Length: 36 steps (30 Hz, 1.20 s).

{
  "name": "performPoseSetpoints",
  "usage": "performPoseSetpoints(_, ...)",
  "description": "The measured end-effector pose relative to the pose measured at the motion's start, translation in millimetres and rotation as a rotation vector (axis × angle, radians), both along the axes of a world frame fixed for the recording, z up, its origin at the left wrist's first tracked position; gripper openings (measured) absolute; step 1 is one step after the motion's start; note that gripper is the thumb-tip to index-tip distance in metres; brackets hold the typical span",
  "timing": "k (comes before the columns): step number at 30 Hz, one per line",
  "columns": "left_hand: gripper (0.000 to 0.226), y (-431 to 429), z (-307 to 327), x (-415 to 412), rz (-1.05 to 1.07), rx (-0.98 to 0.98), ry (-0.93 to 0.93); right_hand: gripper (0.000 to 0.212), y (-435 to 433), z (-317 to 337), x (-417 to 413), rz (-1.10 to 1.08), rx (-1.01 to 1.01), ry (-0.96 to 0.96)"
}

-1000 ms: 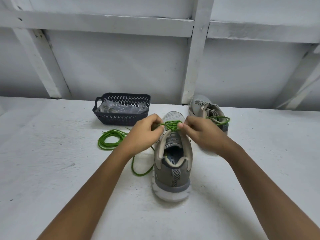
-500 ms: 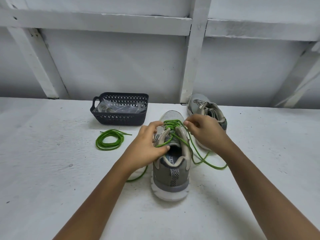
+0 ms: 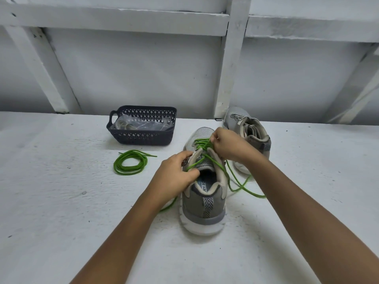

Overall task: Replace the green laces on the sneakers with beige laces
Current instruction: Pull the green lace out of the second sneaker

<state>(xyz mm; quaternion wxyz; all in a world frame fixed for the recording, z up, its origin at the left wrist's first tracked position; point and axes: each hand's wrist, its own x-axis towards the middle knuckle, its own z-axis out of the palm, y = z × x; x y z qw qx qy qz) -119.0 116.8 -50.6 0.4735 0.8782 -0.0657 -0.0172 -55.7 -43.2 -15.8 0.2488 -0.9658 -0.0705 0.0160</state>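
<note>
Near sneaker (image 3: 203, 201) stands upright at centre of worktop (image 3: 61, 201), heel toward us, toe toward wall. Green lace (image 3: 202, 145) is threaded thru its front eyelets. The lace's loose lengths trail off the R side onto the worktop, and one piece shows under the L forearm.

L hand (image 3: 176, 173): fingers curled on the sneaker's L eyelet flap at the collar, thumb by the tongue, gripping the shoe. We cannot tell whether it also pinches the lace.

R hand (image 3: 229, 146): fingers bunched, fingertips pinching the green lace at the crossings over the tongue.

Second sneaker (image 3: 249, 132) sits behind and R of the first, partly hidden by the R hand.

Coiled green lace (image 3: 130, 163) lies apart on the worktop, L of the shoe. Dark basket (image 3: 143, 138) sits behind the coil and holds clear bags (image 3: 141, 125) w/ a pale coil inside, contents unclear.
</note>
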Motion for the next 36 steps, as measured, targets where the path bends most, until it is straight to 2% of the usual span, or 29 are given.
performPoseSetpoints(2,0.055,-0.3,0.1,0.1,-0.001,-0.001,0.003,0.014,1.1,-6.2,3.6,-0.015,-0.005,-0.025)
performPoseSetpoints(4,0.056,-0.6,-0.4,0.3,0.006,-0.004,0.004,0.014,-0.9,-10.4,4.9,-0.044,0.091,-0.035)
performPoseSetpoints(7,0.055,-0.7,-1.9,0.7,0.021,-0.007,0.004,0.023,-9.5,-7.6,-0.8,-0.158,0.553,0.116)
performPoseSetpoints(8,0.052,-1.1,-2.2,0.8,0.023,-0.009,0.005,0.025,-14.2,-5.7,-4.1,-0.168,0.669,0.183)
performPoseSetpoints(9,0.050,-1.2,-2.3,0.7,0.024,-0.010,0.004,0.026,-18.4,-4.5,-7.2,-0.152,0.696,0.226)
performPoseSetpoints(12,0.045,-0.8,-2.7,0.3,0.027,-0.010,-0.007,0.019,-22.6,-4.3,-16.0,-0.058,0.534,0.192)
performPoseSetpoints(14,0.040,-0.6,-2.7,0.6,0.026,-0.002,-0.010,0.015,-20.4,-4.6,-17.5,-0.039,0.499,0.121)
performPoseSetpoints(17,0.050,-0.5,-3.3,0.5,0.021,0.002,-0.004,0.016,-17.6,-1.0,-13.4,-0.055,0.452,0.048)
performPoseSetpoints(19,0.054,-0.7,-3.3,0.4,0.016,0.005,0.001,0.019,-16.7,1.4,-8.4,-0.117,0.506,0.034)
performPoseSetpoints(24,0.055,-0.2,-3.9,-0.2,0.027,-0.002,-0.003,0.027,-16.3,-1.1,-10.1,-0.177,0.691,0.167)
performPoseSetpoints(26,0.055,-0.1,-4.8,-0.1,0.035,-0.007,-0.003,0.024,-19.9,0.1,-16.6,-0.117,0.661,0.205)
performPoseSetpoints(29,0.051,-0.6,-5.2,0.7,0.034,-0.010,-0.005,0.021,-24.1,-1.4,-21.2,-0.062,0.546,0.115)
performPoseSetpoints(31,0.043,-0.9,-5.5,1.3,0.031,-0.004,-0.008,0.020,-24.2,-0.9,-20.4,-0.082,0.546,0.082)
performPoseSetpoints(33,0.047,-0.4,-5.5,1.3,0.028,-0.002,-0.010,0.021,-25.4,1.7,-16.4,-0.129,0.627,0.070)
performPoseSetpoints(36,0.055,0.2,-5.8,0.9,0.021,-0.006,-0.005,0.029,-29.1,1.9,-8.7,-0.260,0.861,0.089)
